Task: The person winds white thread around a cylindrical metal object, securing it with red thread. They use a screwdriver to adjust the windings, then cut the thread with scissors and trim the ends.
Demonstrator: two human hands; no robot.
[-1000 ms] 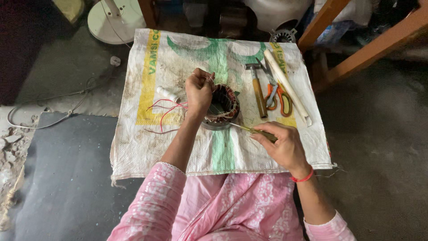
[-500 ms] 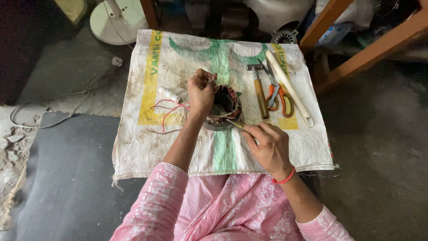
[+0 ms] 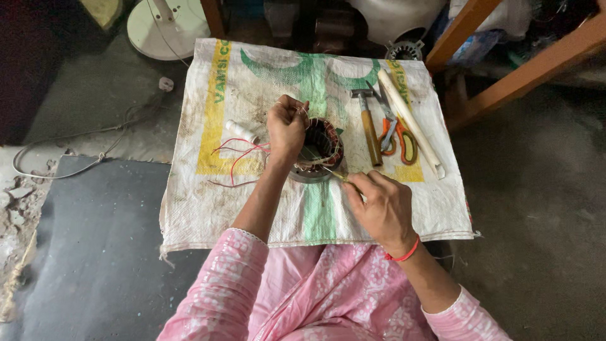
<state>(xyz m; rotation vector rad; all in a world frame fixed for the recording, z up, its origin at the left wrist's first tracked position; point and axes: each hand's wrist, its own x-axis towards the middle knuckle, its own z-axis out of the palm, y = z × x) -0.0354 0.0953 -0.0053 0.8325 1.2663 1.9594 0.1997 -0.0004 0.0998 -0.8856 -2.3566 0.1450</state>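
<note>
Motor stator (image 3: 317,151): round metal ring with copper wire windings inside, lying flat on the woven sack (image 3: 252,95) in front of the person, between the two hands
Left hand (image 3: 287,128): resting on the left rim of the ring, fingers curled and pinched on something fine at the top edge, likely a thread or wire end; too small to be sure
Right hand (image 3: 379,208): just beside the ring's near-right edge, fingers pressed together on a thin yellowish stick (image 3: 338,177) whose tip points into the windings
Red wires (image 3: 237,158): loose loops trailing left from the ring, past a small white roll (image 3: 242,131)
Tools to the right: hammer (image 3: 368,126), orange-handled scissors (image 3: 396,136), long white tube (image 3: 410,123), all lying apart from the ring
Handling, judged: metal core looks heavy and stiff, stays put without clamping; copper coils are soft and easily nicked
Where to hold, judged: outer metal rim, not the coils or the wires
</note>
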